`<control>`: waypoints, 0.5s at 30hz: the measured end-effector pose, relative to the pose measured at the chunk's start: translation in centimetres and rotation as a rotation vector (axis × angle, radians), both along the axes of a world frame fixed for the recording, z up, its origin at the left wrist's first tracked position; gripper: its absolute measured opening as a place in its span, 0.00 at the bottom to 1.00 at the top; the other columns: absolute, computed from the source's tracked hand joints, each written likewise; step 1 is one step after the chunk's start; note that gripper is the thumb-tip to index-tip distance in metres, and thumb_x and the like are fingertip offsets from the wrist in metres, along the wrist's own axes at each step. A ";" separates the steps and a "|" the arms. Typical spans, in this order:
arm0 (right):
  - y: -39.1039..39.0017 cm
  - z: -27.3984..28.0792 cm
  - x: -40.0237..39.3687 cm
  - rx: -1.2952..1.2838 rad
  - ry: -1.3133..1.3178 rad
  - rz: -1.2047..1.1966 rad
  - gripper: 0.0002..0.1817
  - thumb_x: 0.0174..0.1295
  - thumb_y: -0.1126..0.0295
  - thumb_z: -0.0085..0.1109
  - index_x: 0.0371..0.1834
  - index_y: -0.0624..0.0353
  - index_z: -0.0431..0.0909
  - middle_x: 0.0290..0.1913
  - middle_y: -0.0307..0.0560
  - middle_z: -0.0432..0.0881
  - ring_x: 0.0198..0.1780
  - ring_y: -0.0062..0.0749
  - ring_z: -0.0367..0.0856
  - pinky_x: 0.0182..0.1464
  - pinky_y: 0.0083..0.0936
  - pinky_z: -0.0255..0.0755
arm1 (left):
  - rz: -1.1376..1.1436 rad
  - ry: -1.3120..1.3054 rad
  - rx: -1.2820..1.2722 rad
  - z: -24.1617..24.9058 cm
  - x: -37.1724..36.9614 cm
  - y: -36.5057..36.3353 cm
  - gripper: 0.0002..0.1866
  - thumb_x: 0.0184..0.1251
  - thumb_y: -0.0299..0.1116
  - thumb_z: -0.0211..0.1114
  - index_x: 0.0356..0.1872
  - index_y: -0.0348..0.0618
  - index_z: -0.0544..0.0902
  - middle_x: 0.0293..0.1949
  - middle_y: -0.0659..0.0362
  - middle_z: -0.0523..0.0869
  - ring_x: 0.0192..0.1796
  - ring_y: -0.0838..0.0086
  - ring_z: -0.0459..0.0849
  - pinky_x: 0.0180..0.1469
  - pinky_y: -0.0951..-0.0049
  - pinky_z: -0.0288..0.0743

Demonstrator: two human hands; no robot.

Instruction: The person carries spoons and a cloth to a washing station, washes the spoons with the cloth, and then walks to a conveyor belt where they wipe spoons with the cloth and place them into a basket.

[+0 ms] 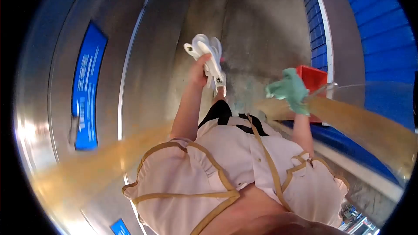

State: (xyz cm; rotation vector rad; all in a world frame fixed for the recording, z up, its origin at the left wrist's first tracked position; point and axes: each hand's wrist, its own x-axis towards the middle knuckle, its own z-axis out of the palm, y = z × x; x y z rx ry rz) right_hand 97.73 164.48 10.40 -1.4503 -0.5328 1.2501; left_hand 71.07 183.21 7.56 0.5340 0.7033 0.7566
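Observation:
My left hand point(201, 70) is closed around a bundle of white looped strips point(204, 45), held out in front of my body. The loops fan out above the fingers, and part of the bundle hangs below the hand. On my right hand point(289, 90) is a loose mint-green glove, bare at the forearm. That hand is close beside a red bin point(312, 79) and overlaps it in this view. The glove is smeared by motion, so I cannot tell whether its fingers hold anything.
On the left runs a large metal panel point(109, 65) with a blue sign point(89, 87). Blue slatted structures point(383, 26) and a pale rail point(323, 21) line the right side. A white shoe point(220, 82) stands on the grey floor point(257, 21).

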 end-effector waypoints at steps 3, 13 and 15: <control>2.7 -1.5 7.1 0.091 0.003 -0.471 0.13 0.57 0.63 0.48 0.42 0.57 0.71 0.42 0.44 0.73 0.42 0.30 0.75 0.42 0.23 0.71 | 0.051 0.005 0.098 -2.7 1.3 9.6 0.30 0.56 0.38 0.54 0.58 0.35 0.58 0.48 0.45 0.73 0.48 0.55 0.76 0.48 0.61 0.71; 13.2 -0.8 20.3 -0.323 -0.411 -0.731 0.19 0.54 0.56 0.49 0.46 0.52 0.74 0.42 0.44 0.77 0.46 0.34 0.75 0.52 0.37 0.65 | -0.214 0.036 0.054 -0.7 14.4 39.3 0.29 0.50 0.39 0.61 0.53 0.37 0.63 0.41 0.47 0.77 0.42 0.61 0.78 0.40 0.66 0.74; 16.7 -3.2 21.1 -0.766 -0.774 -0.423 0.19 0.54 0.56 0.49 0.46 0.51 0.74 0.43 0.43 0.77 0.47 0.34 0.75 0.53 0.38 0.64 | -0.241 0.043 0.026 -0.4 17.9 43.5 0.29 0.50 0.38 0.60 0.53 0.37 0.63 0.39 0.47 0.78 0.41 0.62 0.78 0.41 0.65 0.74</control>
